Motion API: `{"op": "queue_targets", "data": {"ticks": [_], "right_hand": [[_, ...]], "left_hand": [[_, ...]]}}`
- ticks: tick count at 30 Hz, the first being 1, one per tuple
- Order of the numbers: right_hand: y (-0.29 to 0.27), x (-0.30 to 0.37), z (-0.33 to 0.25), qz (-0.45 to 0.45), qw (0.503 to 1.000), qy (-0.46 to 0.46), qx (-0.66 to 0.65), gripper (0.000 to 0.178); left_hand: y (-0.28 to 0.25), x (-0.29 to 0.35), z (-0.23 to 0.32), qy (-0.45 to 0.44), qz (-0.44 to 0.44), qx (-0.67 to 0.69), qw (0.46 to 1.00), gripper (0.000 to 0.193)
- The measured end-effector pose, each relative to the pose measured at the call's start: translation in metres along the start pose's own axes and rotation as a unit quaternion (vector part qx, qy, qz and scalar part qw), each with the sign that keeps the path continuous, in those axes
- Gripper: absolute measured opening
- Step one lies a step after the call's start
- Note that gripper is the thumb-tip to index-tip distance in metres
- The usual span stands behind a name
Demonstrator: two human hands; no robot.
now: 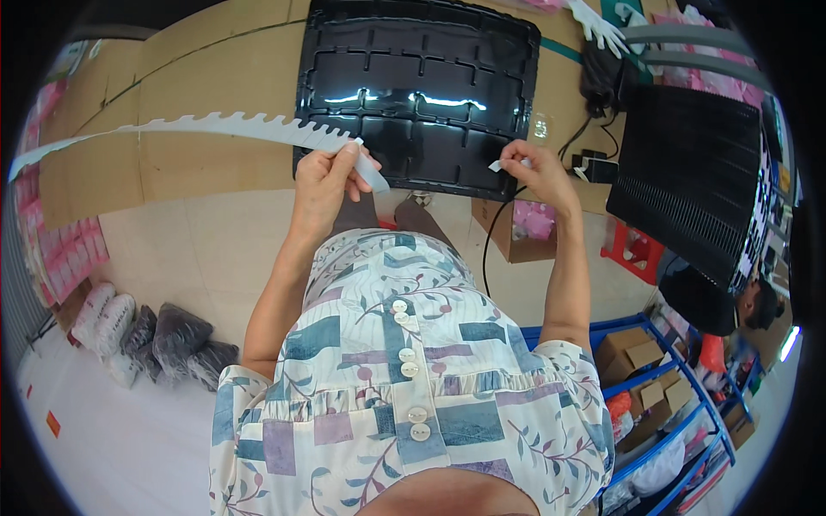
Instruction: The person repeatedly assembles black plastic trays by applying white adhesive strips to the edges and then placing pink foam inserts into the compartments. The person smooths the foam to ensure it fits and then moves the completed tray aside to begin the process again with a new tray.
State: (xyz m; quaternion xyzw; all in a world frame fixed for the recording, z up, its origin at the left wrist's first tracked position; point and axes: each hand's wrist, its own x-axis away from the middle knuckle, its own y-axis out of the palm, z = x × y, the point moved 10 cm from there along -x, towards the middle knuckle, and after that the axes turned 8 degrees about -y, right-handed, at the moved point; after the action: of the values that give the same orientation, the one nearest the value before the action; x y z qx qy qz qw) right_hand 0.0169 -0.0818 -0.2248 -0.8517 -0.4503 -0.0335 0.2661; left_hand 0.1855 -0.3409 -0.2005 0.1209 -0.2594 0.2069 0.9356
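My left hand (325,182) is closed on a long white strip with a notched edge (232,126). The strip runs off to the left in a long curve, and its short end hangs curled beside my fingers. Between thumb and fingertips, my right hand (538,172) pinches a small white piece (496,165), apart from the strip. Both hands are over the near edge of a shiny black plastic tray (430,73) with moulded compartments, which lies on the table in front of me. I see nothing lying in its compartments.
Brown cardboard (198,77) covers the table. To the right stand a tall stack of black trays (688,163), a black cable (492,249) and a white glove (594,26). Below are a carton (516,241), a red stool (632,249) and a blue rack (688,400).
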Motion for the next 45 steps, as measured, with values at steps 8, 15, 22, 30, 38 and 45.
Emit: {"op": "queue_targets", "data": {"ticks": [8, 15, 22, 30, 38, 45], "right_hand": [[0.02, 0.002, -0.006, 0.053, 0.965, -0.057, 0.251, 0.009], [0.02, 0.001, -0.009, 0.056, 0.961, -0.075, 0.262, 0.011], [0.045, 0.002, -0.007, 0.076, 0.919, -0.098, 0.374, 0.012], [0.059, 0.006, -0.018, 0.031, 0.91, -0.173, 0.376, 0.015], [-0.038, 0.081, 0.055, 0.346, 0.906, 0.026, -0.242, 0.014], [-0.053, 0.215, 0.199, 0.308, 0.9, 0.213, 0.224, 0.024]], "left_hand": [[0.021, -0.001, 0.004, 0.001, -0.025, -0.007, 1.0, 0.034], [0.021, -0.003, 0.003, 0.001, -0.021, -0.014, 1.0, 0.034], [0.017, -0.001, 0.005, 0.008, -0.008, -0.022, 1.0, 0.034], [-0.014, 0.004, -0.003, 0.007, 0.029, 0.014, 0.999, 0.033], [-0.202, 0.082, -0.04, 0.089, 0.384, 0.227, 0.891, 0.03], [-0.095, 0.068, -0.064, -0.065, 0.194, 0.149, 0.967, 0.019]]}}
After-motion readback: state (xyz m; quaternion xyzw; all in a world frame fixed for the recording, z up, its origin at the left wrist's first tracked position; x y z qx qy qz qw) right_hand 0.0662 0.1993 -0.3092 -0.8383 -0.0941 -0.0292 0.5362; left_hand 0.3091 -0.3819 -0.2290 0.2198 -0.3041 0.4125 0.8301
